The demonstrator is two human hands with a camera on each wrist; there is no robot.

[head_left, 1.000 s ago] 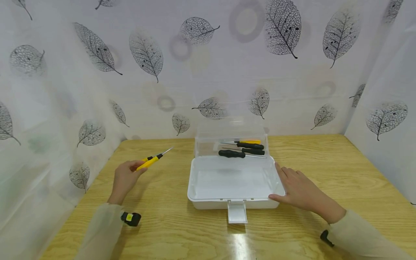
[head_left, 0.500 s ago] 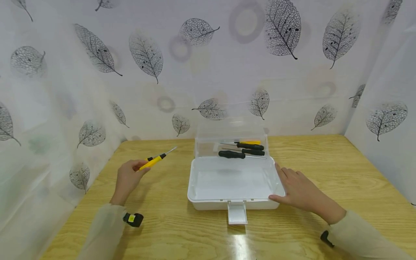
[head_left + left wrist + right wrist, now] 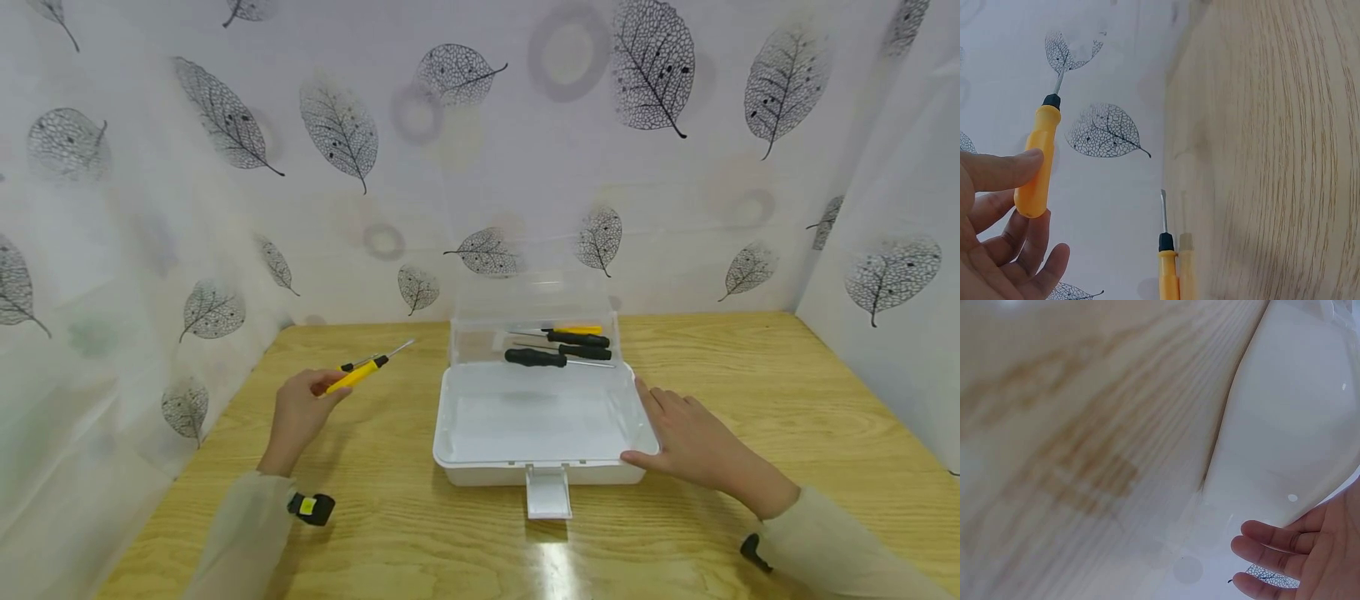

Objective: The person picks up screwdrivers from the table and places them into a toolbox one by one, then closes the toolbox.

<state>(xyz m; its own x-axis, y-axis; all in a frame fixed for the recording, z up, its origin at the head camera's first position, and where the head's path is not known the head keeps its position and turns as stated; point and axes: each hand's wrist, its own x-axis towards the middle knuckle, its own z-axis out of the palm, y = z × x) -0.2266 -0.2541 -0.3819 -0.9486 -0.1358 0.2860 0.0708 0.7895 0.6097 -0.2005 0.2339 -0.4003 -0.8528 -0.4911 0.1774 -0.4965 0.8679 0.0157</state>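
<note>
My left hand (image 3: 302,414) pinches the yellow handle of a flathead screwdriver (image 3: 352,379) between thumb and fingers, its metal tip pointing up and away to the right. In the left wrist view, that screwdriver (image 3: 1040,169) is raised above a second yellow screwdriver (image 3: 1167,275) on the wooden table. My right hand (image 3: 690,442) rests against the right side of an open white plastic toolbox (image 3: 487,475), thumb on its front right corner. In the right wrist view, the fingers (image 3: 1269,553) extend past the box wall (image 3: 1285,412).
Behind the toolbox base, the clear lid (image 3: 480,333) is folded back. Several screwdrivers lie in it, black-handled ones (image 3: 534,357) and a yellow one (image 3: 581,329). A white latch (image 3: 547,493) hangs at the front. A leaf-patterned curtain (image 3: 517,167) surrounds the table (image 3: 375,517).
My left hand has shifted slightly to the right with the screwdriver, and more of the second yellow screwdriver's shaft shows behind it. My right hand and the toolbox have stayed put.
</note>
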